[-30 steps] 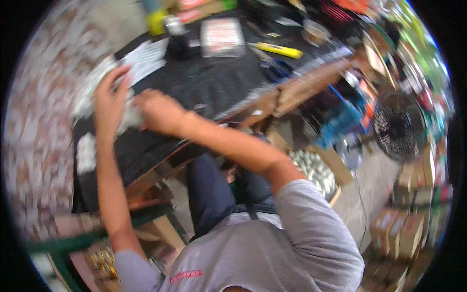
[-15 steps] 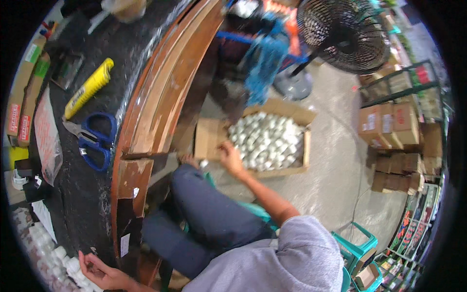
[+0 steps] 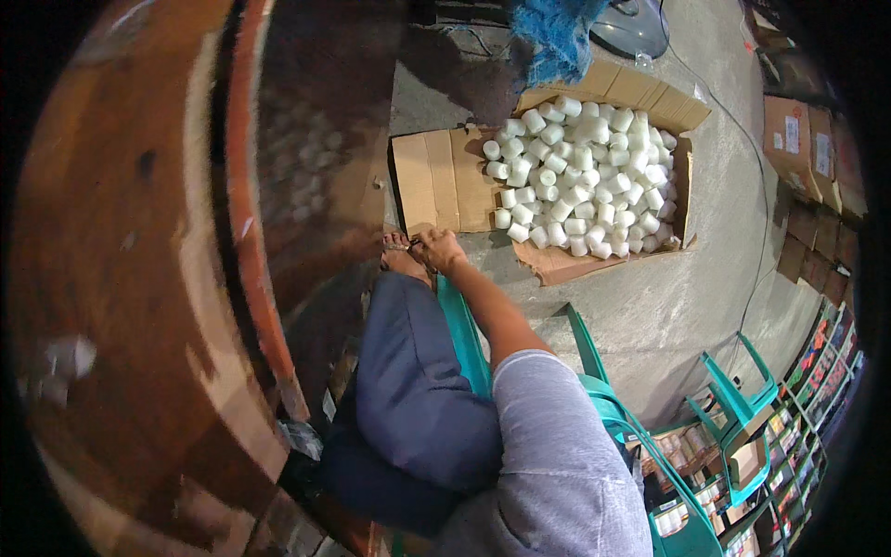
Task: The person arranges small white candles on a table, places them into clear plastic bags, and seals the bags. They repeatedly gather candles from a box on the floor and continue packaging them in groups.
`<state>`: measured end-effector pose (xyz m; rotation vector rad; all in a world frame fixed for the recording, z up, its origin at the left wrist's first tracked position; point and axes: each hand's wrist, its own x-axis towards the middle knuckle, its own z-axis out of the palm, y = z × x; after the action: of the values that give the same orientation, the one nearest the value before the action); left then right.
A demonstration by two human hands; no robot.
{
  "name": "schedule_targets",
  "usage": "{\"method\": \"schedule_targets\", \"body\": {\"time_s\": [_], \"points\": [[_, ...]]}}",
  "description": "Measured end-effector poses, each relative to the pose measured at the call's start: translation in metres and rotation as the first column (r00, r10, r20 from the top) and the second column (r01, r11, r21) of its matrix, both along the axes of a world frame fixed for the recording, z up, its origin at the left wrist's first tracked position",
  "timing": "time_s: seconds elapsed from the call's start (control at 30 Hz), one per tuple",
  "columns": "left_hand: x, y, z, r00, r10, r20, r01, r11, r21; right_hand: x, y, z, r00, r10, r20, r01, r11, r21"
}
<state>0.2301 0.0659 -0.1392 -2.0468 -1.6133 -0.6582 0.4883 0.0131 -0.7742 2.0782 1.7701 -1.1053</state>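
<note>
My right hand (image 3: 439,251) reaches down to the floor beside my bare foot (image 3: 405,260), next to the near edge of the cardboard box's opened flap (image 3: 429,181). Its fingers are curled downward; whatever is in them is hidden. Beyond it the open cardboard box (image 3: 650,93) lies on the floor, heaped with small white cylindrical rolls (image 3: 585,176). Some rolls spill onto the left flap and over the box's torn front side. My left hand is out of view.
A brown wooden desk side (image 3: 251,213) rises at my left. Teal plastic stools (image 3: 742,408) stand at the lower right, with shelving (image 3: 807,399) behind. Stacked cartons (image 3: 803,148) sit at the far right. A black cable (image 3: 763,195) crosses the floor; blue netting (image 3: 557,37) hangs at the top.
The view has swung down toward the floor, and the desktop with its scissors has left the picture. My right hand has moved from the box flap toward my foot. My left hand has gone out of view.
</note>
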Motion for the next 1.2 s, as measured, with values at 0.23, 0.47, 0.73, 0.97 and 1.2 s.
{"method": "schedule_targets", "body": {"time_s": [0.23,0.47,0.73,0.97,1.2], "points": [[0.003,0.012,-0.002,0.999,-0.028,-0.032,0.027,0.999,-0.034,0.006,0.009,-0.028,0.996,-0.088,-0.023,0.087,0.995,-0.041],[-0.026,-0.007,0.008,1.0,-0.025,-0.011,0.025,1.0,0.014,0.139,-0.022,0.165,-0.668,-0.303,-0.679,0.391,0.633,-0.668],[-0.023,-0.015,0.002,0.982,-0.078,0.174,0.087,0.995,-0.041,0.158,-0.042,0.409,-0.43,0.084,-0.899,0.616,0.755,-0.224],[0.012,-0.079,0.014,0.706,-0.315,0.635,0.432,0.901,-0.033,0.04,-0.028,0.554,-0.207,0.256,-0.944,0.525,0.843,0.114],[-0.055,-0.113,0.03,0.684,-0.335,0.648,0.337,0.933,0.127,-0.126,0.005,0.67,0.379,0.512,-0.771,0.306,0.717,0.627]]}}
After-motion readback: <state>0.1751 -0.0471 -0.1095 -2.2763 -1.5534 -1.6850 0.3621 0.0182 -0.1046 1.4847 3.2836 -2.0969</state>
